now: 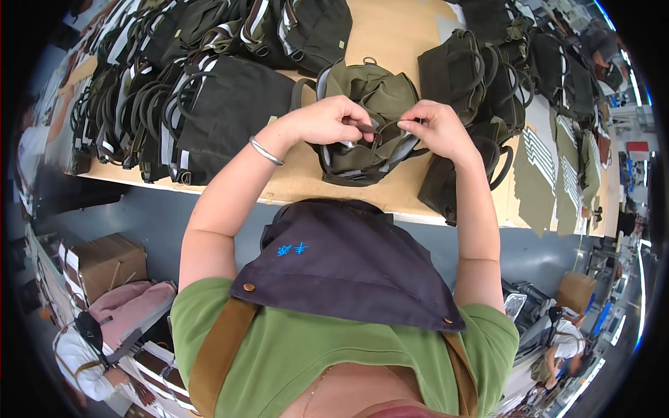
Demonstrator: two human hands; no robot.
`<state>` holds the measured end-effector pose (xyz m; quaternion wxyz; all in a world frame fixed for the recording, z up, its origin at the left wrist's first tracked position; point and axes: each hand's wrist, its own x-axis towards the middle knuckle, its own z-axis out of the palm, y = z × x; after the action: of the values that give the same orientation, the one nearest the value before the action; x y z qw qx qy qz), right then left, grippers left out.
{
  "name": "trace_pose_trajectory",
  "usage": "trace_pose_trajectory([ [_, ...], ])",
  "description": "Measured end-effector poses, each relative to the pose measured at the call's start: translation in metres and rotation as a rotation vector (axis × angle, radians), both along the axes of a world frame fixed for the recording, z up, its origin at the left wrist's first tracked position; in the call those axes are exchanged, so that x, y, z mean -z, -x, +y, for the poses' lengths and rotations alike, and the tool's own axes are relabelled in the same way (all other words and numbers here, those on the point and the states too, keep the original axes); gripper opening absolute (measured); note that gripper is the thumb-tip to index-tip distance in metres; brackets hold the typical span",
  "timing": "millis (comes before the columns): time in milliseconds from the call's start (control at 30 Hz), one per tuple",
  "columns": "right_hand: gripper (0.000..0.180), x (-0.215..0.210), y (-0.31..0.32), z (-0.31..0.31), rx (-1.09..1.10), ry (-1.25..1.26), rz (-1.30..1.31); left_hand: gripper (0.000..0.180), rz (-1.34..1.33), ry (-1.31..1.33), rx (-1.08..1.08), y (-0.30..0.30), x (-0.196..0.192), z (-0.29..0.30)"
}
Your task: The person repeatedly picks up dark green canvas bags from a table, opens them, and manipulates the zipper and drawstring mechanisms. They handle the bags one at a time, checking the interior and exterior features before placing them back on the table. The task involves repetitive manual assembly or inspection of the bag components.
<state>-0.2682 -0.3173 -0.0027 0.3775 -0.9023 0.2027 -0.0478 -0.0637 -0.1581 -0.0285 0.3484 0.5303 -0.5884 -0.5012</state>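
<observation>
An olive-green bag (387, 97) stands on the table in front of me, its mouth open and its lining showing. My left hand (327, 122) is over the left side of the opening, fingers curled round a small dark brown strip (365, 128) whose exact kind I cannot make out. Across from it, my right hand (442, 131) is at the right rim of the bag, thumb and forefinger pinched together. What the right fingertips hold, if anything, is too small to tell. Both wrists are raised above the near table edge.
Dark handbags (237, 104) crowd the table's left side; more dark bags (451, 76) stand close on the right. Flat olive fabric pieces (540, 174) lie at the far right. A cardboard box (108, 265) and co-workers (83, 355) are behind the table on the lower left.
</observation>
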Motion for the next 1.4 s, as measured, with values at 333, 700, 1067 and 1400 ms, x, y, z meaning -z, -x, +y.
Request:
trace_pose_trajectory([
  [333, 0.015, 0.002, -0.007, 0.005, -0.152, -0.141, 0.116, 0.012, -1.188, 0.635, -0.563, 0.007, 0.013, -0.011],
  [700, 0.017, 0.016, -0.026, 0.020, -0.124, -0.196, 0.346, 0.029, -0.873, 0.339, -0.455, 0.058, -0.018, 0.029],
  [1067, 0.017, -0.004, -0.054, -0.011, -0.282, -0.294, 0.265, 0.013, -0.651, 0.530, -0.531, 0.063, -0.014, 0.043],
  [1400, 0.020, -0.047, -0.065, 0.002, -0.450, -0.539, 0.275, 0.009, -0.287, 0.472, -0.578, 0.038, -0.037, 0.058],
])
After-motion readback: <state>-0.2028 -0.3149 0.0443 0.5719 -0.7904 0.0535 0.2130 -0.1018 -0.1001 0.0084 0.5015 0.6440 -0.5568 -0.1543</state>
